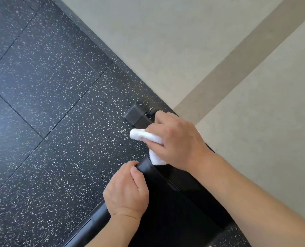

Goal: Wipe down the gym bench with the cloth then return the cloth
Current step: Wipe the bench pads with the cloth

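At the far end of a black gym bench (174,186), the right hand (176,139) grips a bunched white cloth (144,138) while the left hand (126,189) clasps the pad's corner; overhanging loosely, the cloth might slip floorward.

Bright, even daylight; soft shadows, slight overall softness, and wide-angle bending of straight lines toward the edges.
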The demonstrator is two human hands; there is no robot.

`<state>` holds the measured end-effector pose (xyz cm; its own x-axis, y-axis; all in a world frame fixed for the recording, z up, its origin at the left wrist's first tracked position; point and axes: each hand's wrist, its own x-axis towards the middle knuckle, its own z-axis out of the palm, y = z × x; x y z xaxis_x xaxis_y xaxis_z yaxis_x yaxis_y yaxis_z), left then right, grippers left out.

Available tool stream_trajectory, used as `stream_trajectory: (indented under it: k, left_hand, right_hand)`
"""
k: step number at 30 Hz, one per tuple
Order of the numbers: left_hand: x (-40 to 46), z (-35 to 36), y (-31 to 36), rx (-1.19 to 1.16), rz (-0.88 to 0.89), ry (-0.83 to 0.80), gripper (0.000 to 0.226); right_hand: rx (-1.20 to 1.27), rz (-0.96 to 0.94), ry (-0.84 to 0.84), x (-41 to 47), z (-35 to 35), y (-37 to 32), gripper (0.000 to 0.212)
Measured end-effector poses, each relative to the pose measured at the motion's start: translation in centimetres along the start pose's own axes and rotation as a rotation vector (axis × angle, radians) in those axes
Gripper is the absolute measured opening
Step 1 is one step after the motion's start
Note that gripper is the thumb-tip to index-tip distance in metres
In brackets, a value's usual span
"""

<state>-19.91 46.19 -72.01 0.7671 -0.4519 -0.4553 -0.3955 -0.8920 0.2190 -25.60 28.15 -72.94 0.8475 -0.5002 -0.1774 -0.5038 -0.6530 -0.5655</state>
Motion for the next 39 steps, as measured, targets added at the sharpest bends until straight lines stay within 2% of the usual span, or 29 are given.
stream_trajectory:
  k: [2,4,7,10,14,18,20,26,30,33,36,39]
  left_hand:
    - [-0.1,0.2,-0.2,-0.003,0.001,0.012,0.062]
    - [-0.2,0.3,-0.4,0.005,-0.001,0.017,0.065]
    - [-0.2,0.4,-0.4,0.013,0.01,0.025,0.066]
    - [-0.2,0.5,-0.5,0.012,0.006,0.024,0.062]
    - [-0.3,0.6,-0.5,0.023,0.003,0.003,0.069]
    - [-0.1,0.5,-0.4,0.034,-0.004,0.003,0.075]
    - [-0.1,0.5,-0.5,0.043,-0.003,0.0,0.074]
    - [-0.2,0.5,-0.6,0.011,-0.039,-0.002,0.072]
    - [-0.2,0.5,-0.4,0.004,-0.047,0.009,0.073]
    - [-0.2,0.4,-0.3,0.007,-0.056,0.016,0.07]
    - [-0.4,0.2,0.0,0.005,-0.062,0.008,0.068]
    - [-0.4,0.3,0.1,0.021,-0.043,0.02,0.07]
  right_hand:
    - [0.11,0.043,0.094,-3.1,-0.7,1.4,0.026]
    - [0.21,0.17,0.17,-7.1,-1.0,3.0,0.026]
    - [0.208,0.336,0.228,-12.7,-1.3,4.3,0.027]
    - [0.1,0.374,0.289,-15.2,-0.9,4.2,0.027]
    - [0.104,0.356,0.354,-12.0,-0.3,3.4,0.032]
    - [0.407,0.425,0.266,-7.7,-0.7,3.9,0.034]
    - [0.456,0.462,0.234,-7.7,-0.6,4.1,0.032]
    - [0.035,0.519,0.242,-14.6,-1.7,3.5,0.035]
    - [-0.077,0.49,0.244,-15.4,-1.5,3.2,0.034]
    - [0.159,0.539,0.142,-10.3,-1.7,3.6,0.034]
    - [0.393,0.48,-0.019,-4.8,-1.7,4.2,0.036]
    - [0.459,0.45,-0.007,-4.5,-1.2,4.3,0.036]
